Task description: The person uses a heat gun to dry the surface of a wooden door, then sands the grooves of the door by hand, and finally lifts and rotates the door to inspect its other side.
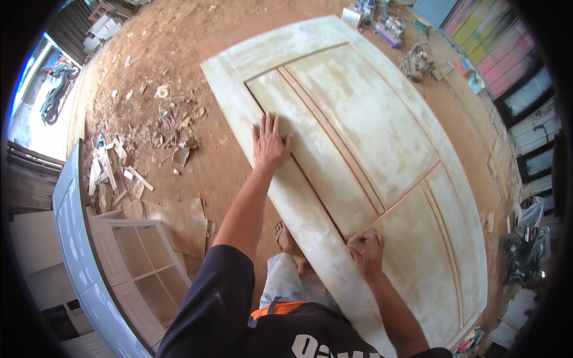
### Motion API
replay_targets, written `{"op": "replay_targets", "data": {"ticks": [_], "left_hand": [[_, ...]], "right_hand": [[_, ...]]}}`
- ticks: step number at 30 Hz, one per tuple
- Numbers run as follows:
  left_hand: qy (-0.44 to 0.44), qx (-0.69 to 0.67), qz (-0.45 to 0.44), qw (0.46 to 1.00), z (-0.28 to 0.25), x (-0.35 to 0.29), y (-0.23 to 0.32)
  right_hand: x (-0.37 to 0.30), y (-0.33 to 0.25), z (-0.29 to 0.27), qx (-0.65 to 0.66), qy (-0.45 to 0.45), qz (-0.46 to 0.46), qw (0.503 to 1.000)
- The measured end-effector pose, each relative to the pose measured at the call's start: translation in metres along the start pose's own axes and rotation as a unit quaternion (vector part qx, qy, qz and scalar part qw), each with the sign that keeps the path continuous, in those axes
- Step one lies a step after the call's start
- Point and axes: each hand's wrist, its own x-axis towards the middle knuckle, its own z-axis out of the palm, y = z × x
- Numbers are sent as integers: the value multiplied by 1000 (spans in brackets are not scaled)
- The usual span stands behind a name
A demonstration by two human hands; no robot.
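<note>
A large panelled door [370, 107], patchy white over tan with brown grooves, lies flat in front of me. My left hand [271, 146] rests on its near-left border, fingers stretched out and palm down, beside the long dark groove [313, 188]. Closer to me, my right hand [366, 249] is closed, its fingers curled against the door where that groove meets a crosswise one. A small dark bit shows between those fingers, but I cannot make out what it is.
Wood scraps [107, 167] and debris litter the dirt floor at left. A blue-grey door [83, 256] and a white glazed frame [140, 268] stand at lower left. Cans and bottles [382, 24] sit beyond the door; plastic-wrapped items [528, 232] are at right. My bare foot [283, 235] is beside the door.
</note>
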Motion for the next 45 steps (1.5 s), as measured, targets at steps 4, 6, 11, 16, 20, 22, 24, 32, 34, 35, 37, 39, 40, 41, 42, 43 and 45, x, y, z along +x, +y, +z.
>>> {"op": "replay_targets", "data": {"ticks": [4,6,11,16,20,22,24,32,34,35,37,39,40,41,42,43,45], "left_hand": [[-9,9,28,1000,-5,-40,13],[-10,-6,48,999,-4,-92,12],[-120,-80,182,973,-36,-250,31],[-501,117,-37,857,22,-398,-150],[-588,38,30,808,27,-463,-231],[-613,-10,31,790,18,-506,-267],[-550,-66,-31,832,18,-530,-321],[-426,-169,-254,852,-46,-531,-323],[-418,-266,-255,831,-58,-547,-360],[-416,-314,-246,817,-65,-556,-370],[-399,-360,-258,803,-81,-567,-378],[-354,-446,-301,765,-99,-550,-371],[-354,-432,-325,763,-111,-558,-372],[-357,-420,-348,758,-111,-566,-364],[-345,-427,-371,749,-107,-574,-366],[-335,-434,-394,738,-101,-583,-370],[-316,-452,-430,715,-93,-588,-372]], "right_hand": [[-1,-17,-58,-10,124,86,988],[-22,-9,-67,54,160,147,975],[-57,-16,-83,90,179,207,958],[-64,-60,-50,258,184,232,919],[-67,-91,-39,248,99,216,939],[-62,-120,-27,265,83,219,935],[-49,-155,3,326,45,203,922],[23,-220,122,351,-204,204,891],[54,-247,163,359,-281,189,870],[65,-257,181,358,-300,175,867],[88,-283,215,361,-324,153,861],[125,-302,237,304,-344,101,883],[135,-332,243,294,-364,90,879],[140,-343,247,281,-386,80,875],[144,-345,263,305,-399,67,862],[147,-355,274,306,-418,67,853],[159,-372,296,309,-446,69,837]]}}
